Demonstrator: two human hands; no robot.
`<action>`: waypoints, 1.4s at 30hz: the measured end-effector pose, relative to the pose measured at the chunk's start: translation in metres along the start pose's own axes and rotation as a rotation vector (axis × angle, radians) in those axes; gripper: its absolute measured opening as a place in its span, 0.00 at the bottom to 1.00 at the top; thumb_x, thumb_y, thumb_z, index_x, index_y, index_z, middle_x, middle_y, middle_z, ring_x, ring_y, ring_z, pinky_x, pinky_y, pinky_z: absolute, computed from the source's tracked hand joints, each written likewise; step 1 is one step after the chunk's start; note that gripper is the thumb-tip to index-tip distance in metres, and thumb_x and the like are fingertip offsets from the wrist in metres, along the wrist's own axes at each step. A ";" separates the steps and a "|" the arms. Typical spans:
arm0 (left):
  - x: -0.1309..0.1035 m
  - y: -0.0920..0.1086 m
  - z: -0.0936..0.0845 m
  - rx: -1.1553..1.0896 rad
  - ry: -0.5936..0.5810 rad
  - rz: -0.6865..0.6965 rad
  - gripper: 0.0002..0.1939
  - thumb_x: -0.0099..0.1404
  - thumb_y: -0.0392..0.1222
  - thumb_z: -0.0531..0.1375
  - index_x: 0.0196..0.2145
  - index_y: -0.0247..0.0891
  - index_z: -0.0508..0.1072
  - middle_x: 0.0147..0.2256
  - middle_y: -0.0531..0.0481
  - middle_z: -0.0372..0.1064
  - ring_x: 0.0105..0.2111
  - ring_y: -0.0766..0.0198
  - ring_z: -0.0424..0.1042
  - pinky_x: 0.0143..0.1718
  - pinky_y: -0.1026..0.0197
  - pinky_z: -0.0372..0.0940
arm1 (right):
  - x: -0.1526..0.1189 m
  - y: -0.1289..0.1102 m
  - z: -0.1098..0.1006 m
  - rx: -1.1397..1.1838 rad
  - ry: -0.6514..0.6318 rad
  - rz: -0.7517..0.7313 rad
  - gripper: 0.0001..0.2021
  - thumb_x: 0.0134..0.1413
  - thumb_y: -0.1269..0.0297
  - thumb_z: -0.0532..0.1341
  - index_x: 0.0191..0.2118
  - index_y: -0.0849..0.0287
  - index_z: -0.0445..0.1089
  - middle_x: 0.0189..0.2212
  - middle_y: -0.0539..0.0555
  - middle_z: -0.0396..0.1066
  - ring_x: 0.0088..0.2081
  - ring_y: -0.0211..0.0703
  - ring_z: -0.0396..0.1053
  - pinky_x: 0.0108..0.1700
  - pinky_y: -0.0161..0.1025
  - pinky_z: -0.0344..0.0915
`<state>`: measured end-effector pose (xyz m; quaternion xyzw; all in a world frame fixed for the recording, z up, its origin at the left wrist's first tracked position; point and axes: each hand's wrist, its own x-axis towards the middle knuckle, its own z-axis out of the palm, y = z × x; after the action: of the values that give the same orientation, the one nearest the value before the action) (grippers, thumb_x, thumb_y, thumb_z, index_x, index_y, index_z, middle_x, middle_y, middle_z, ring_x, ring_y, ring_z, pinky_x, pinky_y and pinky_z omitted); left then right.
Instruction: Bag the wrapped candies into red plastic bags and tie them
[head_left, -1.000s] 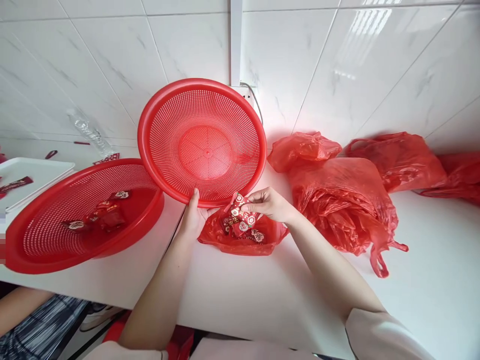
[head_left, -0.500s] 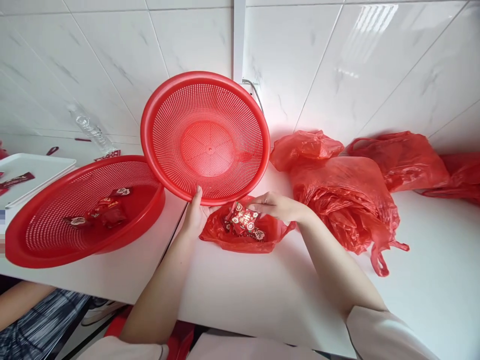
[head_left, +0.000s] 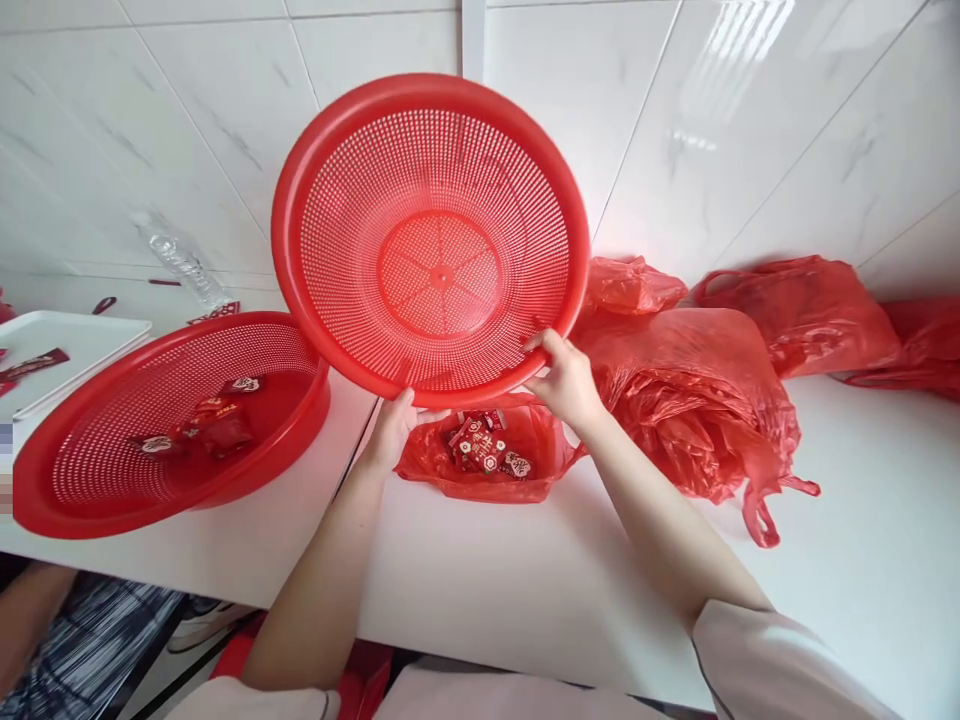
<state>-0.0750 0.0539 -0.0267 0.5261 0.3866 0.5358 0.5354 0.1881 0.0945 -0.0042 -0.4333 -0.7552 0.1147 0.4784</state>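
A round red plastic colander basket [head_left: 439,270] is tilted up toward me, its mesh inside bare to view. My left hand [head_left: 391,432] grips its lower rim, thumb in front and fingers behind. Lower right on the same rim, my right hand [head_left: 564,378] is closed round the edge. Below the basket lies an open red plastic bag [head_left: 480,488] on the white table. Small red printed packets [head_left: 480,447] sit inside the bag's mouth. To the left stands a second red basket [head_left: 262,470] with several similar packets in it.
A bundle of red plastic bags [head_left: 690,400] lies to my right, with more red bags [head_left: 802,315] along the wall. On the left are a white tray [head_left: 90,325] and a clear bottle [head_left: 184,265]. Another person's arm [head_left: 34,615] shows at lower left.
My right hand has let go of a packet, now lying in the bag, and taken the basket's rim. The basket has risen and come nearer.
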 end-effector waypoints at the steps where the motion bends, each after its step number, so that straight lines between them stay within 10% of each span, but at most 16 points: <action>1: -0.001 0.005 -0.003 0.181 -0.034 0.064 0.27 0.62 0.57 0.56 0.52 0.36 0.69 0.51 0.38 0.71 0.51 0.44 0.71 0.49 0.42 0.69 | 0.001 0.000 -0.004 -0.007 0.086 0.011 0.12 0.47 0.63 0.67 0.39 0.56 0.67 0.37 0.53 0.73 0.37 0.45 0.71 0.43 0.42 0.70; 6: -0.013 0.036 -0.019 1.300 0.399 0.376 0.24 0.62 0.49 0.61 0.55 0.42 0.69 0.60 0.40 0.62 0.62 0.43 0.58 0.66 0.36 0.40 | 0.008 0.000 -0.034 0.031 0.336 0.028 0.14 0.46 0.59 0.67 0.38 0.56 0.65 0.34 0.50 0.71 0.35 0.41 0.70 0.39 0.37 0.67; 11: -0.023 0.054 -0.044 1.638 0.849 -0.107 0.37 0.61 0.52 0.60 0.62 0.26 0.60 0.59 0.21 0.59 0.59 0.28 0.59 0.56 0.25 0.47 | 0.014 0.008 -0.059 -0.004 0.493 0.023 0.15 0.44 0.59 0.67 0.36 0.57 0.65 0.33 0.51 0.69 0.35 0.41 0.69 0.41 0.41 0.68; 15: -0.018 0.059 -0.063 1.655 0.759 -0.578 0.21 0.61 0.42 0.59 0.50 0.31 0.71 0.40 0.31 0.73 0.43 0.36 0.72 0.40 0.40 0.65 | 0.016 0.009 -0.076 0.000 0.570 0.017 0.14 0.39 0.65 0.67 0.35 0.57 0.65 0.32 0.52 0.70 0.34 0.41 0.68 0.41 0.41 0.68; 19: -0.015 0.061 -0.067 1.685 0.755 -0.626 0.18 0.57 0.33 0.57 0.45 0.38 0.74 0.37 0.35 0.74 0.38 0.41 0.73 0.32 0.48 0.64 | 0.016 0.005 -0.087 0.007 0.625 -0.022 0.13 0.39 0.66 0.67 0.33 0.57 0.66 0.29 0.50 0.68 0.33 0.40 0.68 0.38 0.39 0.68; 24: -0.020 0.061 -0.058 1.683 0.829 -0.362 0.17 0.62 0.41 0.57 0.47 0.40 0.76 0.32 0.37 0.75 0.34 0.44 0.73 0.34 0.48 0.64 | 0.016 0.000 -0.095 0.021 0.651 -0.067 0.12 0.37 0.68 0.67 0.33 0.58 0.68 0.29 0.49 0.68 0.32 0.39 0.67 0.38 0.39 0.67; 32: -0.014 0.033 -0.031 1.657 0.416 0.399 0.21 0.60 0.29 0.54 0.47 0.43 0.78 0.33 0.47 0.77 0.36 0.54 0.72 0.62 0.44 0.47 | 0.014 -0.006 -0.098 0.023 0.638 -0.050 0.11 0.40 0.66 0.66 0.33 0.55 0.68 0.30 0.52 0.68 0.33 0.43 0.69 0.40 0.41 0.68; 42: 0.000 0.009 -0.021 1.549 0.101 0.513 0.22 0.66 0.32 0.51 0.52 0.47 0.74 0.38 0.47 0.77 0.41 0.55 0.72 0.66 0.39 0.33 | 0.012 -0.004 -0.093 -0.010 0.575 -0.032 0.12 0.39 0.67 0.67 0.34 0.55 0.68 0.31 0.53 0.70 0.34 0.44 0.69 0.41 0.42 0.68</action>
<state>-0.0970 0.0556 -0.0214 0.7944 0.5383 0.2456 -0.1374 0.2601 0.0784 0.0537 -0.4384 -0.5957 -0.0242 0.6726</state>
